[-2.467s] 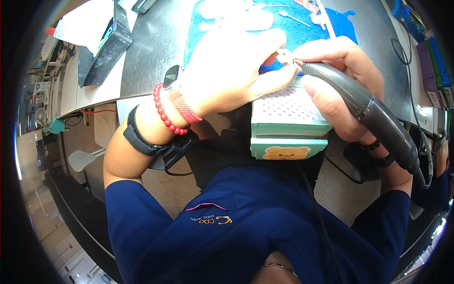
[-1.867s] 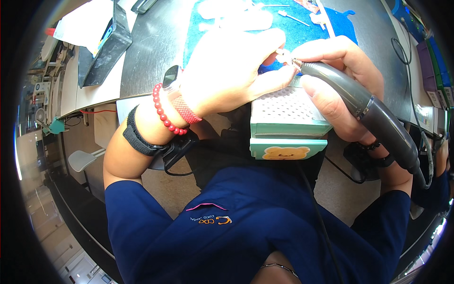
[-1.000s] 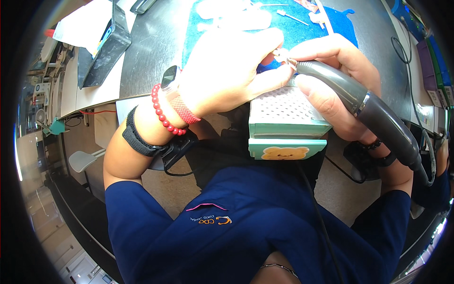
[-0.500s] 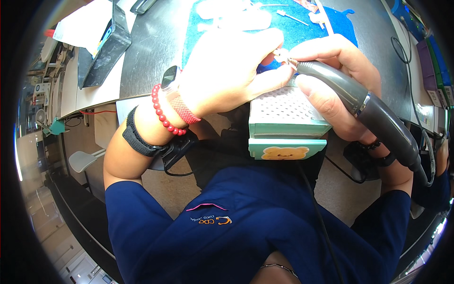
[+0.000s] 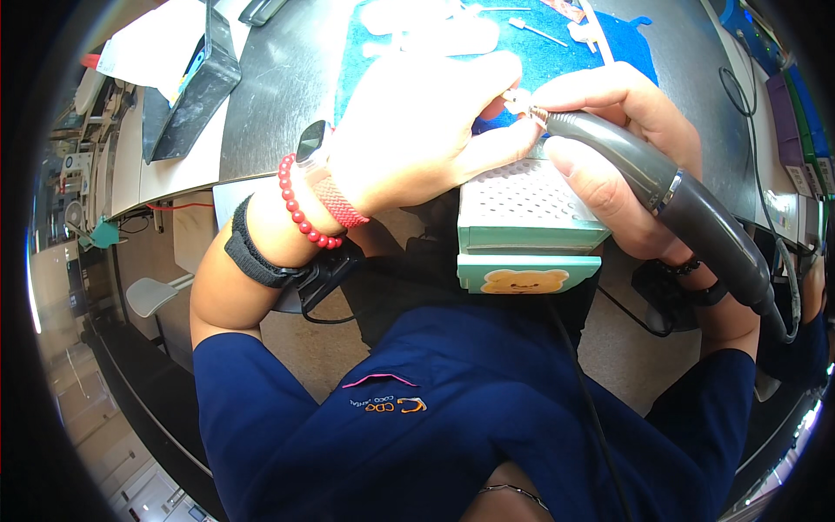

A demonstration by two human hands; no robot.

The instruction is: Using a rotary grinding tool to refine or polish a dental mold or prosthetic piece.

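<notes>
My right hand (image 5: 613, 187) is closed around a black rotary handpiece (image 5: 704, 222), whose metal nose points up and left. A small pale piece (image 5: 516, 97) is pinched between the thumb and fingers of my left hand (image 5: 417, 130), right at the handpiece's tip. Its exact kind is too small to make out, and fingers hide part of it. Both hands meet just above a mint-green box (image 5: 496, 238) with a perforated white top (image 5: 522, 191) and a bear face on its front.
A blue towel (image 5: 631, 43) lies beyond my hands, with small brushes (image 5: 539, 33) and glaring white items (image 5: 452, 35) on it. At the left stands a dark open bin (image 5: 196, 96) with white paper. The handpiece's cable (image 5: 787, 287) loops at the right.
</notes>
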